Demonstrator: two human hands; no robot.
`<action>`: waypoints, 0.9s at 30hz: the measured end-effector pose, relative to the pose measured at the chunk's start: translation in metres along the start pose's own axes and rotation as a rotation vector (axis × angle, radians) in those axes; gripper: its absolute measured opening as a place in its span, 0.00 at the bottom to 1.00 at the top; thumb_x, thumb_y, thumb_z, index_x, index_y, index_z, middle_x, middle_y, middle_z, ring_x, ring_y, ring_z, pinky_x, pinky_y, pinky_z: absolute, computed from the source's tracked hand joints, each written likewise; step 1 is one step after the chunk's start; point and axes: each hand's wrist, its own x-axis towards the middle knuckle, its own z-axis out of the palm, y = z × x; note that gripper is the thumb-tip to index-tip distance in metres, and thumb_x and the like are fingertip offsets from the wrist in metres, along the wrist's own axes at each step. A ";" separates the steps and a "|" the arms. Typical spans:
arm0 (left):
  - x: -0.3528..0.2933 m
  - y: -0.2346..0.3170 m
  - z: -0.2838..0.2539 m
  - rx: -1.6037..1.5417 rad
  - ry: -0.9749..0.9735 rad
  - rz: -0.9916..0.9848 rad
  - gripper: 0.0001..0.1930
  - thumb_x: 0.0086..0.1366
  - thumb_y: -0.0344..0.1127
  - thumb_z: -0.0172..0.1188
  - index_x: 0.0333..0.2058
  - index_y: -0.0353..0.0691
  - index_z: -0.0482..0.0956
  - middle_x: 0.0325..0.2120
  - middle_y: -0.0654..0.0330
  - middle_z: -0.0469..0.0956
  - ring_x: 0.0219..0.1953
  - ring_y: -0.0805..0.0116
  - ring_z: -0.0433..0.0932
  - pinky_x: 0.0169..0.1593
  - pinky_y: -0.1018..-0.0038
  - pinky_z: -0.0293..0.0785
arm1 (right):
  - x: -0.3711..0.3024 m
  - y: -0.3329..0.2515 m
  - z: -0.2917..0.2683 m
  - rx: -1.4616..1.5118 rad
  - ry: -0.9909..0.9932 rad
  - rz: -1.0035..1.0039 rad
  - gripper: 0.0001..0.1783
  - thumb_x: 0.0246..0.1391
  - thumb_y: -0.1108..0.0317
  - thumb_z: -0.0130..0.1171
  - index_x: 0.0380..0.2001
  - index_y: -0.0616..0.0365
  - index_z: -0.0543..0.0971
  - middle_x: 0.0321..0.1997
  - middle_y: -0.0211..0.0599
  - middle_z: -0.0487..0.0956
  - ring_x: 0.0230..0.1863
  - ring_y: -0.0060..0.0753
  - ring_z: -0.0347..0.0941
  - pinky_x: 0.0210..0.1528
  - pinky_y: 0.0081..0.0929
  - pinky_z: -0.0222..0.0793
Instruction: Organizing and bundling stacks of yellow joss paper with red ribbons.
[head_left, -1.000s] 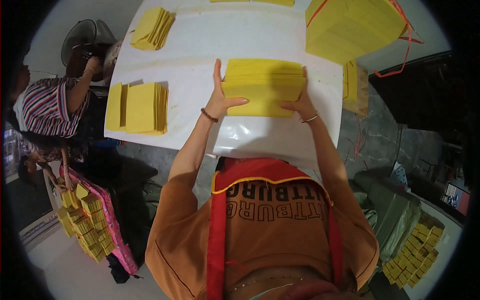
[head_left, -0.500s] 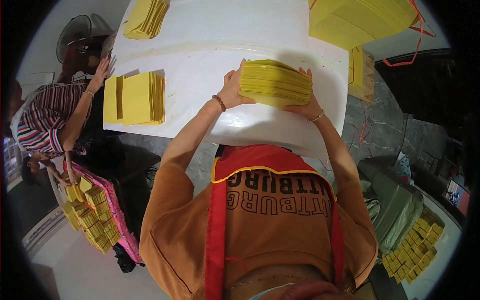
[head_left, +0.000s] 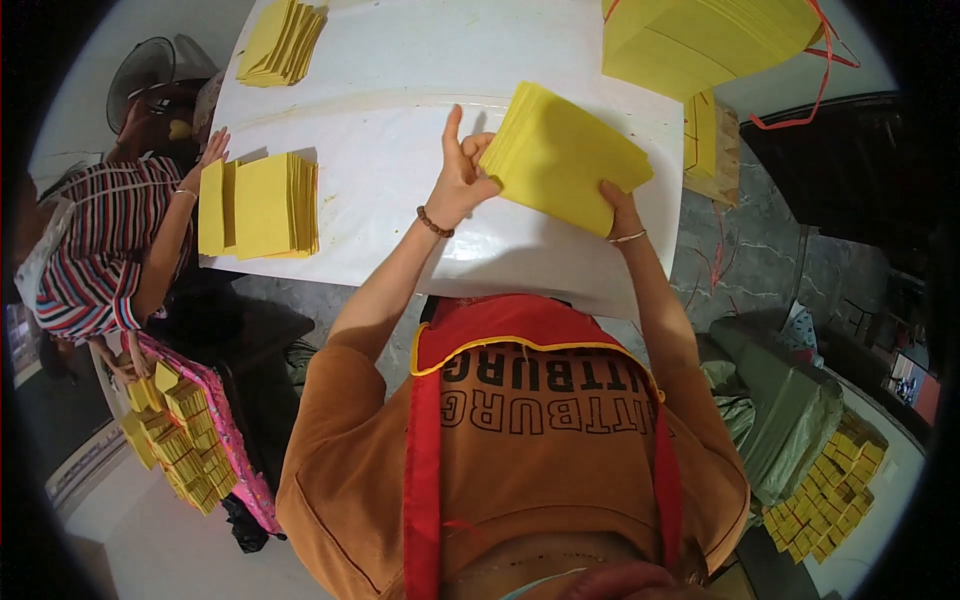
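A thick stack of yellow paper sheets (head_left: 562,150), perhaps envelopes, is tilted above the white table with its broad face toward me. My right hand (head_left: 622,210) grips its lower right edge, thumb on the face and the other fingers hidden behind. Beside the stack's left edge is my left hand (head_left: 462,178), its index finger stretched up and its thumb at the lower left corner. Its other fingers are bent and apart, not wrapped round the paper.
On the white table (head_left: 390,150) lie more yellow stacks (head_left: 275,205) at left and a large yellow bundle (head_left: 700,45) with red string at far right. A co-worker's hand (head_left: 213,150) rests at the left edge. Yellow bundles (head_left: 825,500) are piled at lower right.
The stack has turned from showing its layered edge to showing its broad face, and slants down to the right. My left hand has loosened and its fingers have spread.
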 end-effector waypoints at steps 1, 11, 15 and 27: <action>-0.001 0.001 0.003 0.004 0.006 0.045 0.55 0.42 0.20 0.54 0.61 0.54 0.25 0.50 0.54 0.60 0.48 0.65 0.66 0.50 0.70 0.62 | -0.004 0.008 0.002 0.134 0.020 0.018 0.32 0.47 0.63 0.58 0.54 0.59 0.60 0.50 0.38 0.69 0.48 0.32 0.69 0.47 0.29 0.69; 0.005 0.010 0.048 0.210 0.205 0.115 0.63 0.43 0.26 0.67 0.58 0.49 0.16 0.48 0.50 0.59 0.51 0.59 0.64 0.51 0.64 0.66 | -0.010 0.037 0.019 0.125 -0.028 -0.078 0.43 0.41 0.60 0.62 0.59 0.53 0.54 0.60 0.36 0.58 0.61 0.35 0.54 0.62 0.33 0.51; 0.007 0.026 0.042 0.410 0.009 0.196 0.63 0.43 0.27 0.68 0.58 0.49 0.17 0.44 0.51 0.62 0.51 0.59 0.65 0.52 0.64 0.64 | -0.002 -0.035 0.003 -0.081 -0.196 -0.317 0.54 0.33 0.57 0.68 0.62 0.51 0.47 0.63 0.35 0.52 0.65 0.34 0.45 0.65 0.34 0.42; 0.012 -0.034 0.027 0.916 -0.109 0.288 0.57 0.30 0.41 0.74 0.57 0.36 0.45 0.44 0.47 0.61 0.46 0.50 0.62 0.51 0.61 0.60 | 0.007 -0.023 0.023 -0.541 -0.108 -0.104 0.61 0.22 0.67 0.75 0.59 0.56 0.46 0.56 0.35 0.60 0.58 0.33 0.55 0.59 0.32 0.55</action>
